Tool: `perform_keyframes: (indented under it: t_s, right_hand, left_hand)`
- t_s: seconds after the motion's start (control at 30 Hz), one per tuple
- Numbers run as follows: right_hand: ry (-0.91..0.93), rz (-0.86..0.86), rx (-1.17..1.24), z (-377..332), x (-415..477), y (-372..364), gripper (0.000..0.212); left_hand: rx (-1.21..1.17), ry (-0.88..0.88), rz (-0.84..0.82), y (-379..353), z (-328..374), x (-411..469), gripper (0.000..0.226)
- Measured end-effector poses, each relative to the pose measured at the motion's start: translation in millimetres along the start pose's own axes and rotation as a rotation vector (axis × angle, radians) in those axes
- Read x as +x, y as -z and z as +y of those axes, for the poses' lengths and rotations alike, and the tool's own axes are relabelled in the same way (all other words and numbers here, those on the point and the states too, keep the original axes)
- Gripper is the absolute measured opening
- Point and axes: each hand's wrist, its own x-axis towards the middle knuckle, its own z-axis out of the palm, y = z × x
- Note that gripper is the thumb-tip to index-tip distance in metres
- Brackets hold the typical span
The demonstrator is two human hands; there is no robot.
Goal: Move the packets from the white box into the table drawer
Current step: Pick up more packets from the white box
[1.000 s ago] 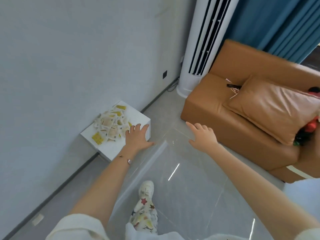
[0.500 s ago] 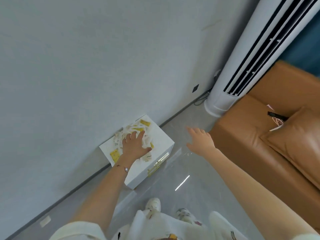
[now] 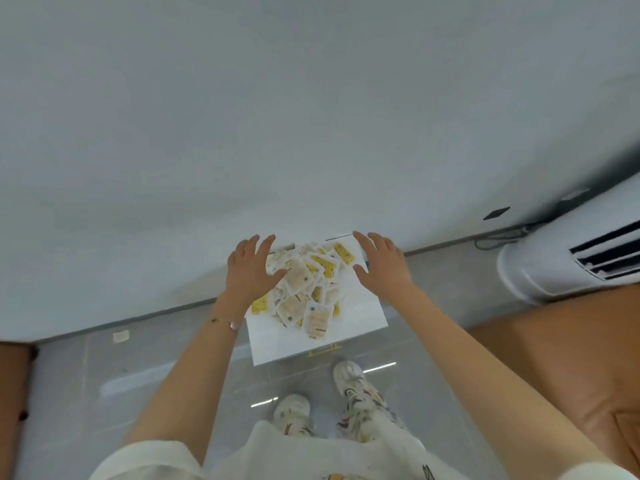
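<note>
A white box (image 3: pixel 360 308) stands on the floor against the wall, right in front of my feet. On its top lies a loose heap of several white and yellow packets (image 3: pixel 304 285). My left hand (image 3: pixel 251 268) hovers over the heap's left side with fingers spread and straight. My right hand (image 3: pixel 381 263) is over the box's far right corner, fingers spread too, beside the heap. Neither hand holds a packet. No table drawer is in view.
A grey wall (image 3: pixel 277 116) rises just behind the box. A white floor-standing air conditioner (image 3: pixel 568 254) is at the right, with a tan sofa (image 3: pixel 571 358) below it. A brown edge (image 3: pixel 14 393) shows at far left. Grey floor tiles lie around my shoes.
I have stepped up to face the box squarely. My left hand slid from the heap's middle to its left side, and my right hand came from beside the box to over its right corner.
</note>
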Motion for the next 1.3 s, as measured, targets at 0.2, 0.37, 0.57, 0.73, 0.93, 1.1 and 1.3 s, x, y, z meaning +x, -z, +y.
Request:
perform_keyframes:
  t_s: [0.2,0.37,0.57,0.73,0.93,1.1,1.3]
  right_hand:
    - [0.098,-0.103,0.017,10.0,60.4,-52.0,0.062]
    - [0.019,-0.223,0.114,30.8,115.7,-168.8,0.059]
    - [-0.148,-0.283,0.301,52.2,172.4,-297.4,0.075]
    - [-0.165,-0.168,0.274,33.1,185.3,-327.1,0.078]
    - [-0.218,-0.153,0.259,11.7,193.8,-329.9,0.087]
    - [-0.237,-0.147,0.414,10.0,192.1,-333.6,0.065]
    - [-0.374,-0.064,0.751,26.9,186.7,-329.1,0.017]
  left_hand:
    - [-0.107,0.295,-0.037,-54.6,-36.0,5.0,0.074]
    - [-0.197,0.446,-0.035,-167.1,-84.5,27.3,0.069]
    - [-0.483,0.678,-0.066,-299.7,-128.3,52.8,0.082]
    - [-0.530,0.745,0.113,-329.0,-129.0,70.5,0.069]
    - [-0.492,1.016,0.141,-323.4,-120.7,90.8,0.076]
    - [-0.740,0.974,0.160,-328.0,-136.0,94.0,0.075]
    - [-0.877,0.960,0.229,-323.8,-124.7,91.5,0.047]
